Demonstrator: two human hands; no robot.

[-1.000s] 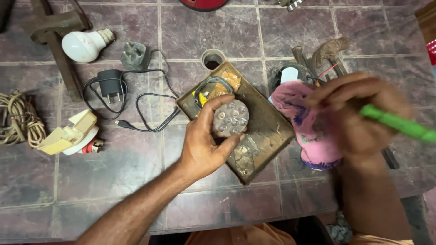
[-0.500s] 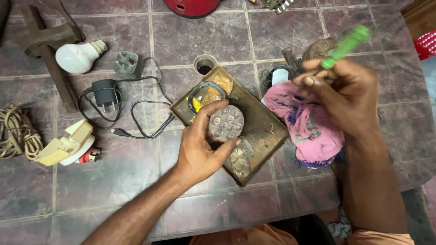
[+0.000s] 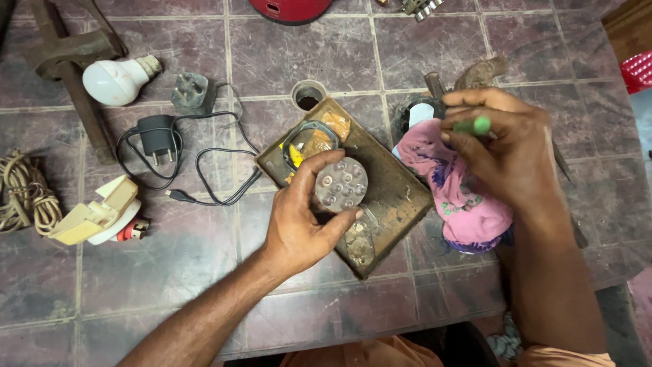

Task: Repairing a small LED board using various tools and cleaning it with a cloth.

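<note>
Head view, looking straight down: the round LED disc (image 3: 341,183), a grey plate studded with small domed emitters, sits in the left hand (image 3: 302,221), pinched at its rim between thumb and curled fingers and held face up just above the worn wooden board (image 3: 394,197). Judging by how things lie, the lamp is already in pieces: the disc is free of any housing, a dark ring with yellow parts (image 3: 309,141) lies on the board behind it, and nothing is yet fitted back together, so the work looks to be in its middle stretch. The right hand (image 3: 506,146) is closed around a green-handled tool (image 3: 473,125), fingers folded tight over the handle; the tool's tip is hidden, so I cannot tell what kind it is. It hovers over a pink cloth (image 3: 462,197) bunched beside the board. Further out on the tiled surface (image 3: 170,272) are a black charger with its cable (image 3: 157,136), a white bulb (image 3: 117,80), a grey plug (image 3: 192,93), a cream plastic housing (image 3: 98,214) and a coil of rope (image 3: 20,190) at the left edge.
</note>
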